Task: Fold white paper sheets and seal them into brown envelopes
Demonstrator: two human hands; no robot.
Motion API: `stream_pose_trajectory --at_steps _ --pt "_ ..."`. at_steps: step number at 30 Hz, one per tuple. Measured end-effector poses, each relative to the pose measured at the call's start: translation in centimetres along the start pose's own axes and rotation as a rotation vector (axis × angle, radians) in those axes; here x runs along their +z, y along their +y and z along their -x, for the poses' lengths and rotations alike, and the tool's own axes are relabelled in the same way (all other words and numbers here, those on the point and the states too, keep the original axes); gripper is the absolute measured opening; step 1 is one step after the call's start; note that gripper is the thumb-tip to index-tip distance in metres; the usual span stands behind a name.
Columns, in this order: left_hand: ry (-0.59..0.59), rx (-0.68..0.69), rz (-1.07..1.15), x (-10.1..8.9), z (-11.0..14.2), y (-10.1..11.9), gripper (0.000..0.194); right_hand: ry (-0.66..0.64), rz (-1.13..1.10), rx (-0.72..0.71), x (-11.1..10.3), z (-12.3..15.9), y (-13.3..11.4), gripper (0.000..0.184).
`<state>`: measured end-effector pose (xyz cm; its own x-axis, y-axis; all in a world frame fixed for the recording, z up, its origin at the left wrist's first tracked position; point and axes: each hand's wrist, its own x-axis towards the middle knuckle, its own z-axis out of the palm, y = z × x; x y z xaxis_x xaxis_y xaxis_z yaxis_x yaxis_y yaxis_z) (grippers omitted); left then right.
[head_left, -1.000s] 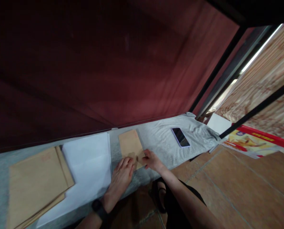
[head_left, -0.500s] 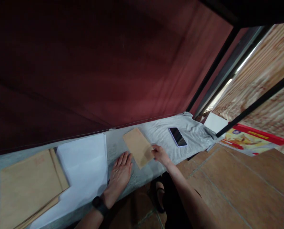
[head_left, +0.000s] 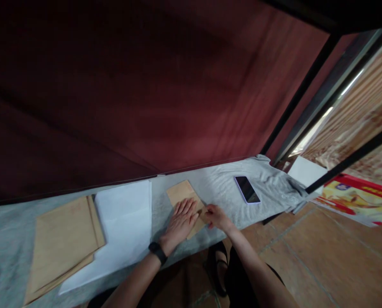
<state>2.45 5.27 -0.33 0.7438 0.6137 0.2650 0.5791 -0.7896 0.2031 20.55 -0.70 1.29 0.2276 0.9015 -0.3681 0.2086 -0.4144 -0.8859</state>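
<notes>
On the counter point(head_left: 223, 190), right of the white paper point(head_left: 127, 229), the small brown envelope point(head_left: 181, 191) is seemingly being steadied beneath the spread left hand point(head_left: 180, 220). Its right edge is met by the curled right hand point(head_left: 217, 217); whether that grip is closed cannot be told. For any shift, palm pressure should be eased.

On the long, grey-cloth-covered desk point(head_left: 159, 199), left to right: large brown rectangular paper envelopes point(head_left: 64, 244) overlapping white rectangular paper sheets point(head_left: 127, 218), a small tan rectangular paper envelope point(head_left: 180, 191), a flat black-screened rectangular phone point(head_left: 247, 189).
</notes>
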Motion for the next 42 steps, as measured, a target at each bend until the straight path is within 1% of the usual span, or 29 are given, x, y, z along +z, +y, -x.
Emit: stream_pose_trajectory --at_steps 2,6,7,9,11,12,14,16,17,20,22,26,29,32,37,42 --pt "-0.006 -0.009 -0.027 0.7 -1.5 -0.5 0.05 -0.018 0.0 0.011 -0.3 0.2 -0.1 0.003" --pt "0.001 -0.06 -0.044 1.1 -5.0 -2.3 0.05 -0.042 -0.023 0.025 -0.8 0.4 -0.4 0.007" --pt "0.0 -0.094 -0.05 1.0 -5.7 -2.9 0.05 -0.045 -0.034 0.028 -0.8 0.5 -0.4 0.008" --pt "-0.01 -0.204 -0.075 0.7 -6.6 -4.1 0.051 -0.04 -0.06 0.031 -1.1 0.5 -0.6 0.009" --pt "-0.03 -0.32 -0.103 0.3 -6.9 -5.4 0.053 -0.016 -0.088 0.03 -1.8 0.3 -0.6 0.01" --pt "-0.042 -0.354 -0.107 0.0 -6.7 -5.9 0.054 0.007 -0.101 0.027 -2.4 0.2 -0.6 0.012" --pt "-0.003 -0.405 -0.097 -0.4 -5.8 -6.7 0.056 0.076 -0.122 0.019 -3.7 -0.1 -0.3 0.013" --pt "0.035 -0.437 -0.021 -0.5 -4.2 -6.8 0.058 0.171 -0.135 0.009 -5.3 -0.5 0.0 0.011" --pt "0.036 -0.441 0.042 -0.5 -3.2 -6.6 0.059 0.219 -0.136 0.008 -6.1 -0.8 0.3 0.01" --pt "0.038 -0.41 0.237 -0.1 -0.6 -5.1 0.056 0.347 -0.101 0.018 -8.1 -1.3 1.2 0.004" --pt "0.044 -0.373 0.346 0.2 0.6 -3.8 0.054 0.417 -0.046 0.033 -9.0 -1.5 1.8 0.003" --pt "0.048 -0.343 0.448 0.5 1.1 -1.8 0.051 0.517 0.137 0.067 -10.2 -1.5 2.7 0.009" --pt "0.029 -0.322 0.452 0.4 1.0 -1.3 0.05 0.578 0.327 0.083 -10.8 -1.1 2.7 0.016" --pt "0.024 -0.292 0.431 0.2 1.1 -1.3 0.049 0.628 0.52 0.089 -10.8 -0.6 2.3 0.02" --pt "-0.007 -0.25 0.388 -0.4 1.5 -1.4 0.05 0.646 0.761 0.109 -9.8 -0.1 1.6 0.025" --pt "-0.055 -0.217 0.338 -0.7 2.0 -1.5 0.05 0.656 0.911 0.137 -8.8 0.0 1.2 0.029"
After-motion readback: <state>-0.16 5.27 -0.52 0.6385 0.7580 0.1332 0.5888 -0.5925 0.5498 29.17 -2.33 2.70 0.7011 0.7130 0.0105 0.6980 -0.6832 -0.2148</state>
